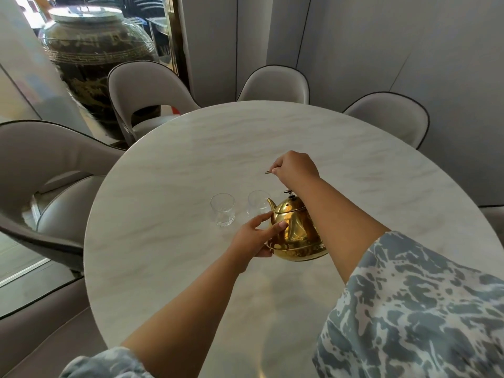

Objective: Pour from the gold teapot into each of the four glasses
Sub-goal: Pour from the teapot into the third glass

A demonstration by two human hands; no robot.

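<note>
The gold teapot (296,236) hangs tilted over the round marble table (300,148), its spout pointing left toward a clear glass (257,204). My right hand (296,169) is closed on the teapot's thin top handle, high above the lid. My left hand (255,237) rests against the pot's left side near its base, fingers spread on the body. A second clear glass (222,210) stands to the left of the first. Only these two glasses are visible; my arms and the pot may hide others.
Grey padded chairs ring the table: one at far left (49,170), others at the back (144,91), (275,84), (390,115). A large dark glass jar (95,61) stands on the floor behind the left chairs. My patterned sleeve (414,309) fills the lower right.
</note>
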